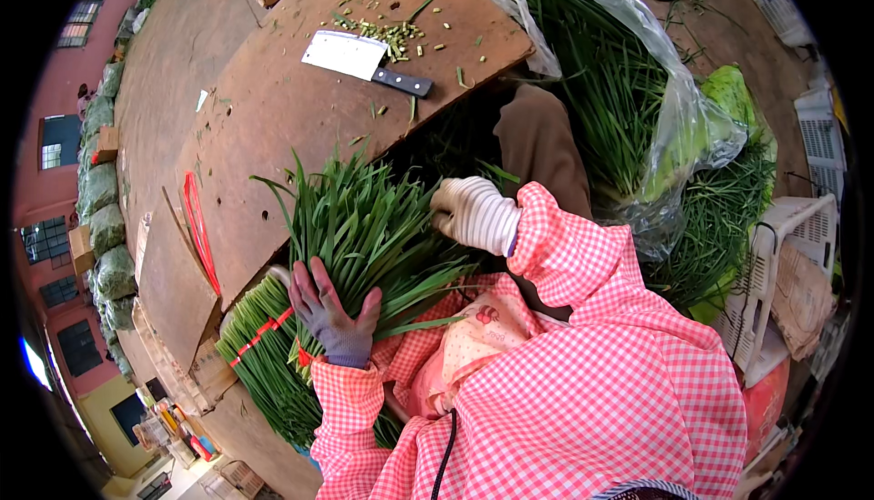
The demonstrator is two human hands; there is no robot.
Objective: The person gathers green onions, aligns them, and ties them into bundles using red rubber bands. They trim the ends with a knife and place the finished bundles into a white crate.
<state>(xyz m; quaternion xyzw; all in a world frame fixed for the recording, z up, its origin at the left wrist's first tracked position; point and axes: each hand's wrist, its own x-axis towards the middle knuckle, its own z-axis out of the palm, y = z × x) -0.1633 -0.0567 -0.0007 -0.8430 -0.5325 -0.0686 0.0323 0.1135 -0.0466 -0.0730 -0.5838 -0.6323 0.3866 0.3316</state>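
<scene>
A loose bunch of green garlic chives lies before me, its leaf tips spread towards the wooden board. My left hand, in a grey and purple glove, rests on the bunch's lower left side with fingers spread. At the bunch's right edge is my right hand, in a white striped glove, its fingers curled; whether they pinch any leaves is not clear. Bundles of chives tied with red tape lie at lower left. A cleaver with a black handle lies on the board beside cut stem ends.
Red tape strips hang over the board's left part. At right, a clear plastic bag holds long chives, with more loose greens beside it. White plastic crates stand at the far right. Wrapped green bales line the far left wall.
</scene>
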